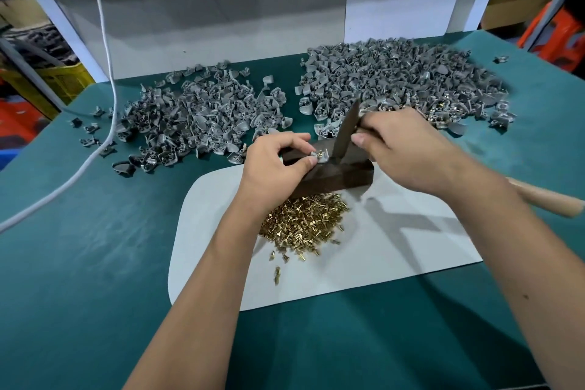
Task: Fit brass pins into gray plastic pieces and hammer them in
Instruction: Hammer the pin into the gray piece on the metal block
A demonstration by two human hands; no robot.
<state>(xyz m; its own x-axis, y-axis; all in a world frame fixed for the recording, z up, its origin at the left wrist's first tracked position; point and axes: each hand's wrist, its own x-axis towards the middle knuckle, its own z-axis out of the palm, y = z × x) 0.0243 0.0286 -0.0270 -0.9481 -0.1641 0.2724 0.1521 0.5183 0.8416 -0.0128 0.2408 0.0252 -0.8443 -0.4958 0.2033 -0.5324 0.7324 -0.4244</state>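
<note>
**Gray piece held on a block, hammer gripped beside it**

Head view: at the centre of the frame, a gray plastic piece (318, 158) with a brass pin (320, 154) set in it is pinched by the left hand (278, 161) on a dark wooden block (335, 176). A hammer (348, 133) is gripped by the right hand (402, 149), its dark head pointing down at the block. Loose brass pins (304, 222) are heaped below on a white mat (395, 247). Two piles of gray pieces (395, 79) are spread across the green table (95, 263) above.
</note>
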